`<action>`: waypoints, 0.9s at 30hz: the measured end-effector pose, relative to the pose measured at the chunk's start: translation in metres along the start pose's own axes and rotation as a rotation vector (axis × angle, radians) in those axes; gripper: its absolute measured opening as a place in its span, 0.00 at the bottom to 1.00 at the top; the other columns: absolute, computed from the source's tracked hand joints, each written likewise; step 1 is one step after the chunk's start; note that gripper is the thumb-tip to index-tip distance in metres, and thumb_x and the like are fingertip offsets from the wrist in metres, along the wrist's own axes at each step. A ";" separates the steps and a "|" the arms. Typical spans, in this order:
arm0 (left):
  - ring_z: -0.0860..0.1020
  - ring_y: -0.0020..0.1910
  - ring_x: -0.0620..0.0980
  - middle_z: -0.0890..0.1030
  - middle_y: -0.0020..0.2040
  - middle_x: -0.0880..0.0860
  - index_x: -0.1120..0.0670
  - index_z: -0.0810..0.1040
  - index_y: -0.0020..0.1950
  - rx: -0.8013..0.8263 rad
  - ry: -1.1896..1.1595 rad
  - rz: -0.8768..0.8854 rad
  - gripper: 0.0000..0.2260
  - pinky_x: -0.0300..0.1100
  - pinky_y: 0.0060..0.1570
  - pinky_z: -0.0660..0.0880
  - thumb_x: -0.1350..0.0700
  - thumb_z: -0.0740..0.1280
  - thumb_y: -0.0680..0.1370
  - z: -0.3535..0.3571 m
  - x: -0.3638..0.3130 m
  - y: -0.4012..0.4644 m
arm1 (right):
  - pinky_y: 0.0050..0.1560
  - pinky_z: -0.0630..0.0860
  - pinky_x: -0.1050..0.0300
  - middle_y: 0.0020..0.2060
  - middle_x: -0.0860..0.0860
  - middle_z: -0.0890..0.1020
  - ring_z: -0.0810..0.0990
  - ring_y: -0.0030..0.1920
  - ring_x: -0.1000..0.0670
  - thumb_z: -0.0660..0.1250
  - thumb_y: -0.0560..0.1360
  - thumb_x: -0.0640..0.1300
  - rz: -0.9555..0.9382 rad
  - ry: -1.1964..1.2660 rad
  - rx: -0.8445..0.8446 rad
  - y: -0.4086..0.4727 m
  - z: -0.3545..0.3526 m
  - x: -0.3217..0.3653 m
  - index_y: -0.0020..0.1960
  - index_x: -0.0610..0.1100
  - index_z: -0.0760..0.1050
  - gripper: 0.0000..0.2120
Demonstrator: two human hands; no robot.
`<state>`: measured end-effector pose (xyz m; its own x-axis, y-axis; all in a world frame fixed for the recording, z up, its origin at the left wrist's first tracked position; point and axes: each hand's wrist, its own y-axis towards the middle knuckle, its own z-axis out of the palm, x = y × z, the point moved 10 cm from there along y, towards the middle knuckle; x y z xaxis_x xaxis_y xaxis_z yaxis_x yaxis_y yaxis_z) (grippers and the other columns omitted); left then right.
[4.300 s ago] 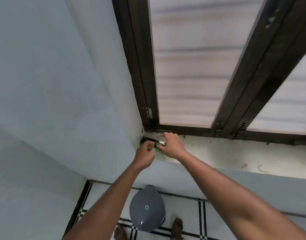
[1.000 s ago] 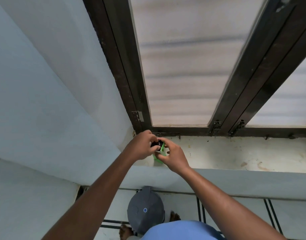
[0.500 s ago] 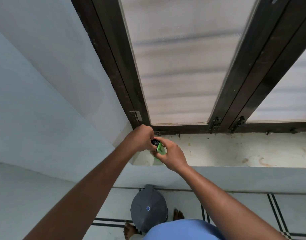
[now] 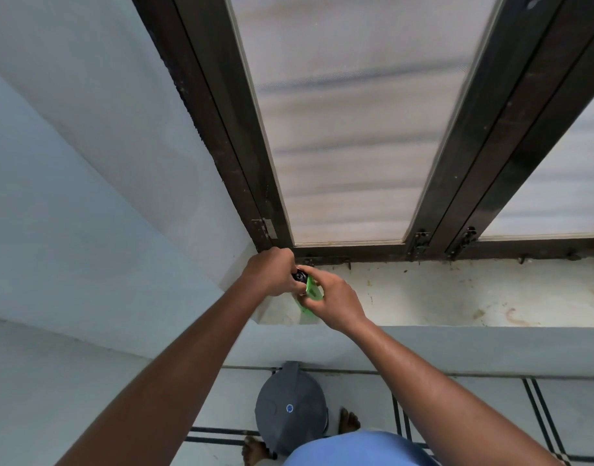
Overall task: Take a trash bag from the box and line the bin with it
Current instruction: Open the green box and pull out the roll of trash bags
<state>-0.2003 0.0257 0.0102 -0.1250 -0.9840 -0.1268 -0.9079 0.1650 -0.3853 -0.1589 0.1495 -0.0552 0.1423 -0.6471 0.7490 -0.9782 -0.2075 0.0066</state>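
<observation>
Black trash bag roll (image 4: 300,275) is sitting at the mouth of the green box (image 4: 311,294), above the window sill (image 4: 457,294) near its left corner. Left hand (image 4: 272,275) is curling its fingers around the roll's end; right hand (image 4: 336,301) is gripping the box. Bag film is likely light, thin, soft and slippery (tearing easily if yanked), so pinching the loose leading edge and pulling slowly looks best, though that edge isn't visible. Grey bin (image 4: 290,408) is standing on the floor below the sill, lid closed, not lined yet.
</observation>
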 end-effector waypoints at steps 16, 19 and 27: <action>0.78 0.35 0.49 0.81 0.35 0.49 0.51 0.87 0.47 0.002 -0.046 -0.079 0.14 0.43 0.34 0.68 0.43 0.81 0.72 0.002 -0.016 0.008 | 0.58 0.85 0.49 0.58 0.60 0.85 0.85 0.58 0.53 0.79 0.78 0.53 0.051 0.215 -0.011 -0.003 0.001 -0.023 0.76 0.60 0.76 0.28; 0.77 0.34 0.49 0.79 0.35 0.50 0.52 0.83 0.43 0.016 -0.073 -0.079 0.12 0.43 0.32 0.68 0.46 0.82 0.73 0.003 -0.019 0.010 | 0.59 0.85 0.50 0.60 0.57 0.87 0.85 0.59 0.54 0.79 0.79 0.52 0.042 0.217 -0.021 -0.004 0.001 -0.022 0.76 0.58 0.77 0.28; 0.72 0.29 0.48 0.76 0.29 0.49 0.53 0.82 0.36 0.011 -0.148 -0.014 0.13 0.42 0.28 0.64 0.48 0.81 0.72 0.006 -0.025 0.009 | 0.60 0.85 0.52 0.63 0.56 0.87 0.84 0.62 0.53 0.80 0.78 0.56 0.081 0.231 -0.030 -0.007 -0.002 -0.031 0.75 0.59 0.75 0.29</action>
<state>-0.2024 0.0524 0.0044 -0.0512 -0.9658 -0.2543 -0.9045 0.1528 -0.3982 -0.1565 0.1721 -0.0772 0.0279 -0.4751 0.8795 -0.9895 -0.1378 -0.0431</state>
